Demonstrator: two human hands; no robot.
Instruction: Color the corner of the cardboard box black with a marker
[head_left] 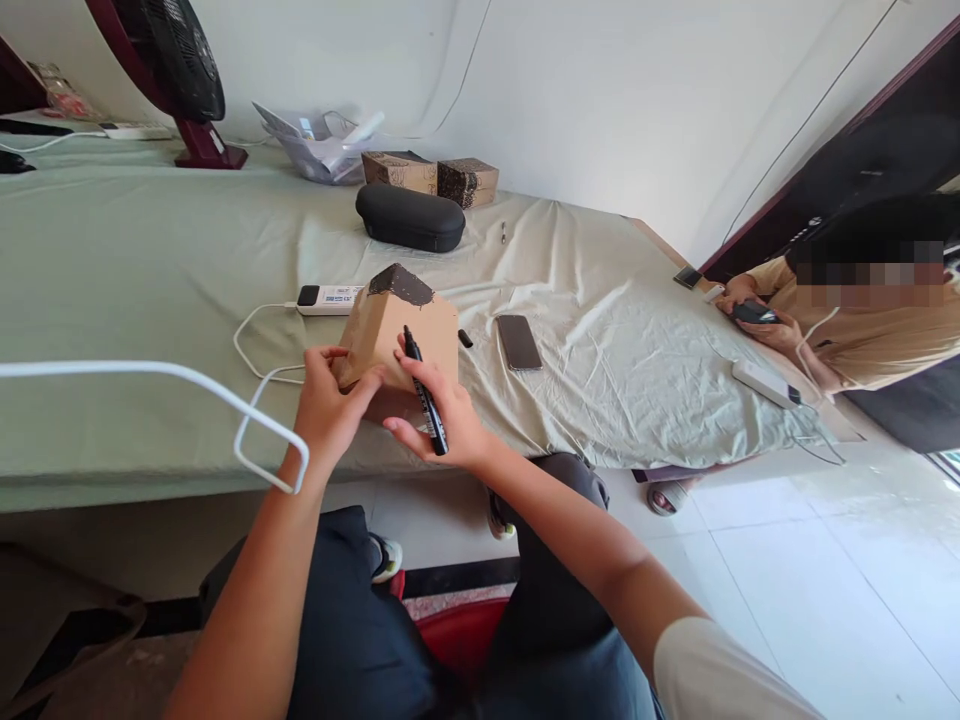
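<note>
A small brown cardboard box [390, 325] with one face inked black stands tilted at the near edge of a bed covered by a pale green sheet [135, 260]. My left hand [326, 405] grips the box's lower left corner with fingers curled round it. My right hand [442, 420] supports the box from below and holds a black marker [426, 392], its tip pointing up against the box's front face. The marker's cap [465, 338] lies on the sheet just right of the box.
A dark phone [518, 341], a white power strip [328, 298] with its cable, a black case [409, 216], two more inked boxes [431, 178] and a fan [176, 70] are on the bed. Another person [862, 300] sits at right holding a phone. A white wire frame [247, 430] juts in from the left.
</note>
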